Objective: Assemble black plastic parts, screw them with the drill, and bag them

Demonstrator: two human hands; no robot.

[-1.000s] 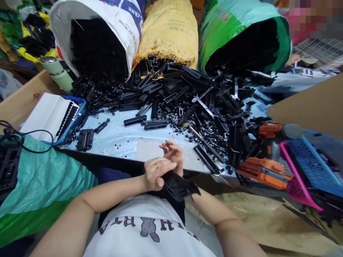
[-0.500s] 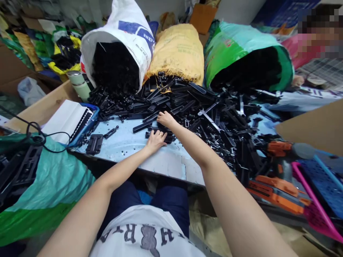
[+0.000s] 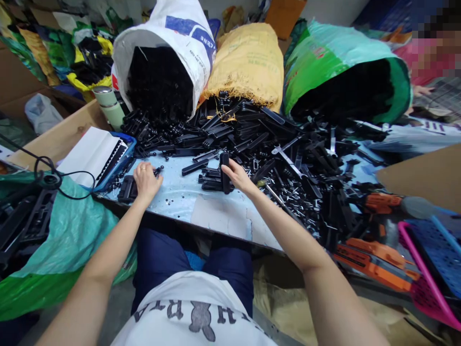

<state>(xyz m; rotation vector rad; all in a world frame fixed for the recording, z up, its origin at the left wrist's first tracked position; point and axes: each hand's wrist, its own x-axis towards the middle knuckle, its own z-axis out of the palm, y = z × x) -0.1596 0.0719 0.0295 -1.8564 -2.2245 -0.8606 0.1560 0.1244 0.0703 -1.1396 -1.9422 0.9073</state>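
My right hand [image 3: 238, 176] grips a flat black plastic bar [image 3: 225, 174], held upright between thumb and fingers. Behind and to the left of that bar lie several stacked black parts [image 3: 211, 179] on the light blue table top [image 3: 173, 190]. Farther left, my left hand [image 3: 147, 183] closes over the right side of a black rectangular plastic part [image 3: 127, 189]; its fingertips are mostly hidden. A small black jointed piece [image 3: 158, 170] shows just beyond that hand. Another black bar [image 3: 194, 166] lies flat between the two hands.
Black parts spill from a white sack [image 3: 200, 72], a yellow sack [image 3: 248, 62] and a green sack [image 3: 306, 72]. A wrench [image 3: 288, 161] and loose screws [image 3: 298, 204] lie at right, near an orange power drill [image 3: 383, 204]. A blue tray [image 3: 104, 182] holds papers. Another person sits far right.
My left hand has left the stacked black parts and moved left to the black rectangular part. My right hand has drawn slightly nearer and now holds a black bar upright.
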